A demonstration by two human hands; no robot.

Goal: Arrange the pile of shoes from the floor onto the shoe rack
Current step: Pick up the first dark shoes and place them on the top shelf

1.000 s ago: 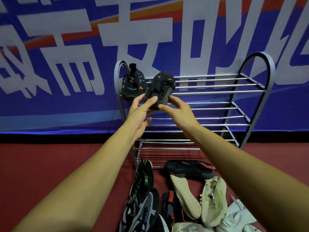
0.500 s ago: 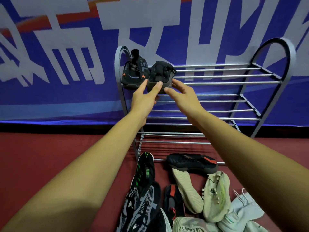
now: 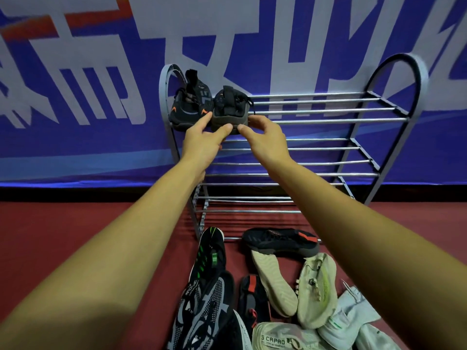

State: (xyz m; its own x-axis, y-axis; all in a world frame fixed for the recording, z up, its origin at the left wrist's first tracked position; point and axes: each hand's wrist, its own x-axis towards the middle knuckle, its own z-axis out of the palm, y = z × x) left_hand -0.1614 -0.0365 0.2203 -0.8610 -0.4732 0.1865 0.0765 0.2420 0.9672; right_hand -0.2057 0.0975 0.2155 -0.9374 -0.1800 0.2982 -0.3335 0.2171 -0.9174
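Note:
A metal shoe rack (image 3: 328,121) stands against the banner wall. On its top shelf at the left sits a black shoe with orange marks (image 3: 190,107). Beside it rests a second black shoe (image 3: 231,107), heel toward me. My left hand (image 3: 204,142) touches that shoe's heel from the left and below with thumb and fingers. My right hand (image 3: 265,140) pinches the same heel from the right. A pile of shoes (image 3: 265,294) lies on the floor in front of the rack.
The pile holds a black-and-green shoe (image 3: 211,253), a black shoe with a red patch (image 3: 280,242), cream shoes (image 3: 316,291) and white shoes (image 3: 353,322). A blue banner (image 3: 101,72) covers the wall. The floor (image 3: 75,223) is red.
The second black shoe went from tilted in my hands to resting on the top shelf beside the first one. Both hands followed it up and stay at its heel.

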